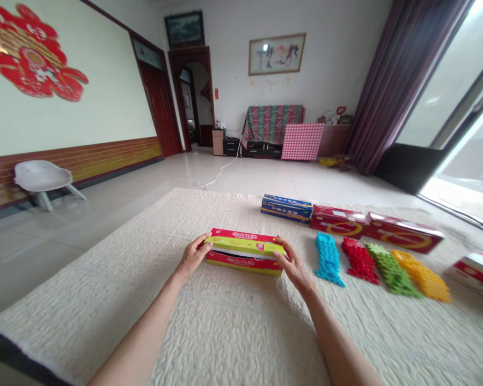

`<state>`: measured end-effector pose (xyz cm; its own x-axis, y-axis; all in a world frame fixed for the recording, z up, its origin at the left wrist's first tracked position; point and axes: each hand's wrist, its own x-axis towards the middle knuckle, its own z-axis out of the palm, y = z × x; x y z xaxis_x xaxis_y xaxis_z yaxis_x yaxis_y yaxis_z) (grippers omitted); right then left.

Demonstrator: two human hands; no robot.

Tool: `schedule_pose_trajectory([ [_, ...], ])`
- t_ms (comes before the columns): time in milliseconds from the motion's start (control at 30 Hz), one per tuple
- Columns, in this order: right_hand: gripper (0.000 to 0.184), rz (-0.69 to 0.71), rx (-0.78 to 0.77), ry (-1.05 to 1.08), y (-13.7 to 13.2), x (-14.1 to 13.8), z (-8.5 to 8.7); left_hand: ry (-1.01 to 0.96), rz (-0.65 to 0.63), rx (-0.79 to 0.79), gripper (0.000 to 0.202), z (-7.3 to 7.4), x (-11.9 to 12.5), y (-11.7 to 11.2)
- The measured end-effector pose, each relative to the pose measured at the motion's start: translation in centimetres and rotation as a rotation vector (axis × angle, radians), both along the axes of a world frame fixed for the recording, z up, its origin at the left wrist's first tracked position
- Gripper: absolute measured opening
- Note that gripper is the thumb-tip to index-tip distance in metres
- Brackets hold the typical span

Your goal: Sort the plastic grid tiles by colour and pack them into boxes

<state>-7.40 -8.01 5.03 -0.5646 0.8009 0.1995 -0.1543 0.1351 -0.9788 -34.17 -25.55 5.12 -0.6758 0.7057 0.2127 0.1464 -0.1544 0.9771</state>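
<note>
A long red and yellow-green cardboard box [241, 262] with printed characters rests on the quilted cover in front of me. Its lid is slightly lifted along the near side, so a dark gap shows there. My left hand [194, 254] grips the box's left end, thumb on the near top edge and fingers behind. At the right end, my right hand [292, 262] holds it in the same way. What lies inside the box cannot be seen.
Right of the box lie blue [328, 260], red [360, 261], green [392, 268] and yellow [422, 276] plastic pieces. Behind them stand a blue box [286, 209] and two dark red boxes [338, 221]. Another red and white box [477, 273] sits far right.
</note>
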Motion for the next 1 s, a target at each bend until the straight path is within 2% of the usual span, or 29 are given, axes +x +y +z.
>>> schedule_pose_trajectory([
  [167, 0.042, -0.005, 0.085, 0.005, -0.5, 0.2, -0.5, -0.057, -0.036, 0.002, 0.041, 0.1, 0.0, -0.2],
  [400, 0.036, -0.036, 0.182, -0.024, -1.0, 0.1, -0.6, 0.074, 0.153, -0.099, 0.031, -0.4, 0.3, 1.0],
  [500, 0.035, -0.096, 0.213, -0.008, -1.1, -0.3, -1.0, 0.122, 0.173, -0.130, 0.029, -0.9, 0.2, 1.3],
  [600, 0.040, -0.138, 0.238, 0.006, -1.3, -0.7, -1.5, 0.163, 0.179, -0.185, 0.030, -1.0, 0.1, 1.2],
  [700, 0.055, -0.121, 0.168, 0.000, -1.3, -0.6, -2.0, 0.244, 0.144, -0.217, 0.039, -0.7, 0.2, 0.6],
  [767, 0.062, -0.120, 0.106, 0.015, -1.4, -0.3, -2.5, 0.391, 0.111, -0.209, 0.047, -0.4, 0.3, -0.1],
  [867, 0.065, -0.121, 0.101, 0.050, -1.8, 0.2, -3.3, 0.847, 0.171, -0.144, 0.055, 0.1, 0.6, -1.2],
  [933, 0.067, -0.102, 0.121, 0.031, -2.3, 0.4, -3.8, 1.127, 0.124, -0.139, 0.057, 0.3, 1.0, -1.5],
  [1000, 0.063, -0.142, 0.175, -0.037, -2.9, 0.5, -4.3, 1.311, 0.050, -0.178, 0.055, 0.2, 1.6, -1.4],
])
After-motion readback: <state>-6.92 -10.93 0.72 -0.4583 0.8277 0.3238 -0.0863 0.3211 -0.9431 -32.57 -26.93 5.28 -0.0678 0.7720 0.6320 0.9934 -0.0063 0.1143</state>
